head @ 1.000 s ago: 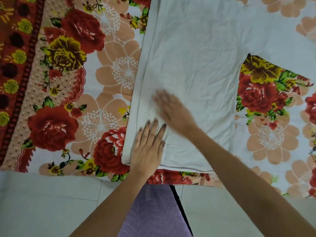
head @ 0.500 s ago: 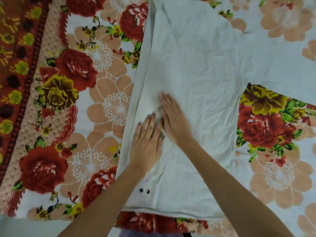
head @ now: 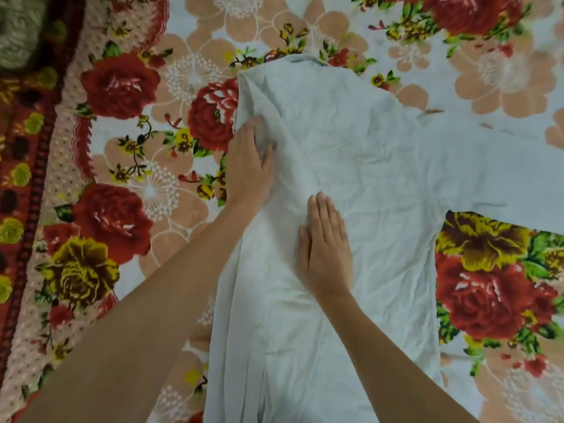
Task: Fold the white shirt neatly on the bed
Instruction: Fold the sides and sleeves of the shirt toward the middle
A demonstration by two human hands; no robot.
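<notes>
Both forearms come in from the bottom of the frame, one from the lower left and one from the lower right. The shirt (head: 381, 178) lies flat on the bed (head: 131, 184), running from the bottom edge up through the middle of the frame, and it's pretty wrinkled. Its left side is folded in over the body, so there's a long doubled strip along that edge.

The right hand (head: 325, 248) sits just right of that strip, about mid-frame. It's palm down, fingers straight and together, flat on the cloth with nothing held.

The left hand (head: 250, 166) is a bit higher and further left, on the folded edge itself. It's palm down too, with the thumb spread to the right and the fingers fairly straight, pressing the fold. The tips are a bit blurred against the cloth. The hands are near each other but not touching.

One sleeve (head: 503, 166) spreads out to the right edge of the frame. The collar (head: 305, 60) is at the far end, upper middle.

The bed is all big red roses and peach flowers, with a darker red border (head: 27, 190) down the left side. In the upper left corner there's something grey and fuzzy (head: 15, 29), too blurred to tell what it is.
</notes>
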